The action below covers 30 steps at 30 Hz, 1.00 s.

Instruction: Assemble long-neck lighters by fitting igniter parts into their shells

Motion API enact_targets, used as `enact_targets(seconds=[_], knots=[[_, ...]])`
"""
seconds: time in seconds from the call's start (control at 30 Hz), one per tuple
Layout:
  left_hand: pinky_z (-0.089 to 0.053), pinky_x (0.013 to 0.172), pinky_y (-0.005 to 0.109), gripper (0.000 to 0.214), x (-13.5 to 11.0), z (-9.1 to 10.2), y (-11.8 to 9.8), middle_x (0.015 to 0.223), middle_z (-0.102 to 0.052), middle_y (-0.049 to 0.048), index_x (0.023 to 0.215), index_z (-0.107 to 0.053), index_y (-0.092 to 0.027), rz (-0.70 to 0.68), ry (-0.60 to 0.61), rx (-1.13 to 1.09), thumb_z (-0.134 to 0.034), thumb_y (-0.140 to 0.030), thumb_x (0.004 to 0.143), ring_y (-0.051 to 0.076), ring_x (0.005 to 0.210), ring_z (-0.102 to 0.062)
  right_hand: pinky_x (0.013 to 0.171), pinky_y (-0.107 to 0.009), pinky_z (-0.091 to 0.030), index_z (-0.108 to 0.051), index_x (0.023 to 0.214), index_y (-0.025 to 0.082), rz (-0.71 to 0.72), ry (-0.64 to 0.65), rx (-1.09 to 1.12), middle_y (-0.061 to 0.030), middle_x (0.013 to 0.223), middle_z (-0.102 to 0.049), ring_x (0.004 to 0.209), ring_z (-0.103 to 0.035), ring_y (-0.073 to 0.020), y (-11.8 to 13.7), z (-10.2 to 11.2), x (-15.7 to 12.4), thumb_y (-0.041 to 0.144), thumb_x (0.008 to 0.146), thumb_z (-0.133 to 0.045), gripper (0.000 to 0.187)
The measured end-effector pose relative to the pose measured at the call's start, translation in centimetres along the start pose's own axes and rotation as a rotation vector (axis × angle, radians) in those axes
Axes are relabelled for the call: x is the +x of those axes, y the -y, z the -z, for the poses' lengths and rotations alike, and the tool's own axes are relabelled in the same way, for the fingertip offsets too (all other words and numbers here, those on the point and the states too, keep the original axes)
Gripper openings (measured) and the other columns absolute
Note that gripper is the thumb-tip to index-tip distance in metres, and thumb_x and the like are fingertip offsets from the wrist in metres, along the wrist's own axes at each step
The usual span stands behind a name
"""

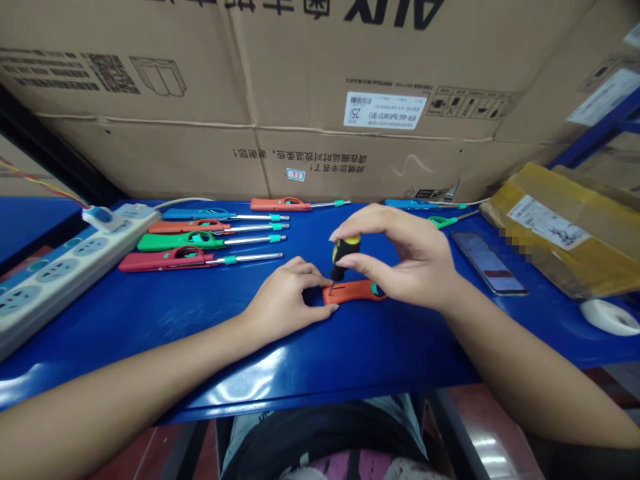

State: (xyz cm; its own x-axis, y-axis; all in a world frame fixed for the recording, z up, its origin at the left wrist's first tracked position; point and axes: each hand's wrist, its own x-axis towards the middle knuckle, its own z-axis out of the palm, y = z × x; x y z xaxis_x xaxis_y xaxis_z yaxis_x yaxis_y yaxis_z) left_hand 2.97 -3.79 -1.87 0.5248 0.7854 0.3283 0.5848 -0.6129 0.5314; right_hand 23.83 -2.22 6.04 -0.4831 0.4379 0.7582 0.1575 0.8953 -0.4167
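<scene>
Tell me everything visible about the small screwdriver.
The screwdriver is stubby, with a black handle and a yellow cap, seemingly plastic. It stands nearly upright, its thin metal tip on the orange lighter lying on the blue table. The right hand pinches its top; the left hand holds the lighter.

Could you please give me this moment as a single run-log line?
right hand: grips screwdriver, tip on orange lighter | left hand: steadies it | surface: blue table
</scene>
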Motion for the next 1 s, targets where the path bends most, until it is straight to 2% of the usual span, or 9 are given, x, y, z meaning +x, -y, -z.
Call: enact_targets(seconds=[0.17, 0.23, 0.33, 0.43, 0.5, 0.57, 0.67, 0.87, 1.0], knots=[[-0.049, 0.085, 0.039, 0.024, 0.1, 2.1, -0.4, 0.096, -0.073, 0.0026, 0.097, -0.074, -0.020, 0.031, 0.108, 0.111, -0.076, -0.029, 0.075, 0.023, 0.089, -0.060, 0.060, -0.026, -0.060, -0.066, 0.105, 0.027, -0.205, -0.400, 0.055, -0.0036, 0.101, -0.070, 0.082, -0.068, -0.0165, -0.8, 2.9, 0.4, 0.031, 0.090, -0.070, 0.016], [-0.049, 0.082, 0.040, 0.023, 0.0, 3.2, -0.8, 0.091, -0.072, 0.0026, 0.092, -0.071, -0.020, 0.049, 0.169, 0.221, -0.076, -0.029, 0.071, 0.026, 0.089, -0.059, 0.049, -0.023, -0.057, -0.065, 0.107, 0.027, -0.306, -0.445, 0.062, -0.0027, 0.098, -0.068, 0.073, -0.066, -0.0144, -2.2, 4.3, 0.2, 0.033, 0.088, -0.073, 0.021], [-0.049, 0.084, 0.041, 0.034, -0.1, 3.9, -1.1, 0.100, -0.068, 0.0047, 0.099, -0.069, -0.021, 0.048, 0.206, 0.282, -0.077, -0.036, 0.071, 0.028, 0.096, -0.059, 0.053, -0.028, -0.063, -0.065, 0.110, 0.024, -0.506, -0.282, 0.069, -0.0034, 0.101, -0.066, 0.075, -0.067, -0.0155, -5.3, 5.4, -1.0, 0.036, 0.087, -0.073, 0.028], [-0.047, 0.096, 0.043, 0.058, -0.3, 3.1, -1.0, 0.119, -0.062, 0.0082, 0.123, -0.063, -0.021, -0.004, 0.189, 0.202, -0.077, -0.050, 0.076, 0.028, 0.107, -0.059, 0.068, -0.038, -0.067, -0.066, 0.107, 0.018, -0.701, -0.047, 0.027, -0.0078, 0.105, -0.066, 0.081, -0.070, -0.0179, -8.4, 4.7, -2.8, 0.032, 0.090, -0.065, 0.021], [-0.046, 0.099, 0.044, 0.061, -0.4, 2.2, -0.5, 0.121, -0.060, 0.0099, 0.131, -0.060, -0.020, -0.027, 0.181, 0.173, -0.073, -0.054, 0.082, 0.028, 0.109, -0.058, 0.071, -0.042, -0.065, -0.068, 0.104, 0.016, -0.724, 0.043, -0.062, -0.0104, 0.106, -0.065, 0.079, -0.070, -0.0191, -9.7, 3.7, -3.9, 0.027, 0.092, -0.059, 0.019], [-0.047, 0.096, 0.043, 0.046, -0.4, 1.5, -0.1, 0.119, -0.061, 0.0095, 0.126, -0.064, -0.022, -0.053, 0.186, 0.146, -0.067, -0.050, 0.090, 0.027, 0.107, -0.057, 0.080, -0.047, -0.062, -0.071, 0.100, 0.017, -0.658, 0.142, -0.165, -0.0111, 0.105, -0.066, 0.084, -0.070, -0.0223, -10.5, 2.9, -4.6, 0.024, 0.090, -0.060, 0.017], [-0.048, 0.095, 0.040, 0.030, -0.2, 1.5, 0.4, 0.117, -0.063, 0.0092, 0.120, -0.066, -0.020, -0.112, 0.207, 0.108, -0.059, -0.039, 0.097, 0.025, 0.106, -0.058, 0.094, -0.049, -0.055, -0.073, 0.102, 0.017, -0.526, 0.289, -0.353, -0.0129, 0.106, -0.068, 0.099, -0.067, -0.0274, -10.6, 2.4, -5.0, 0.021, 0.091, -0.057, 0.020], [-0.049, 0.091, 0.035, 0.034, 0.5, 3.5, 0.9, 0.116, -0.070, 0.0081, 0.125, -0.062, -0.020, -0.065, 0.184, 0.039, -0.048, -0.041, 0.102, 0.023, 0.102, -0.065, 0.094, -0.039, -0.051, -0.070, 0.111, 0.018, -0.398, 0.300, -0.387, -0.0116, 0.111, -0.067, 0.104, -0.064, -0.0243, -8.0, 5.1, -4.2, 0.034, 0.096, -0.055, 0.027], [-0.049, 0.079, 0.027, 0.035, 1.0, 4.6, 1.9, 0.096, -0.075, 0.0036, 0.108, -0.071, -0.018, 0.015, 0.132, -0.099, -0.046, -0.042, 0.103, 0.018, 0.085, -0.069, 0.080, -0.033, -0.053, -0.071, 0.111, 0.022, -0.595, 0.573, -0.272, -0.0057, 0.106, -0.074, 0.094, -0.069, -0.0229, -5.9, 7.7, -3.6, 0.049, 0.088, -0.066, 0.036]])
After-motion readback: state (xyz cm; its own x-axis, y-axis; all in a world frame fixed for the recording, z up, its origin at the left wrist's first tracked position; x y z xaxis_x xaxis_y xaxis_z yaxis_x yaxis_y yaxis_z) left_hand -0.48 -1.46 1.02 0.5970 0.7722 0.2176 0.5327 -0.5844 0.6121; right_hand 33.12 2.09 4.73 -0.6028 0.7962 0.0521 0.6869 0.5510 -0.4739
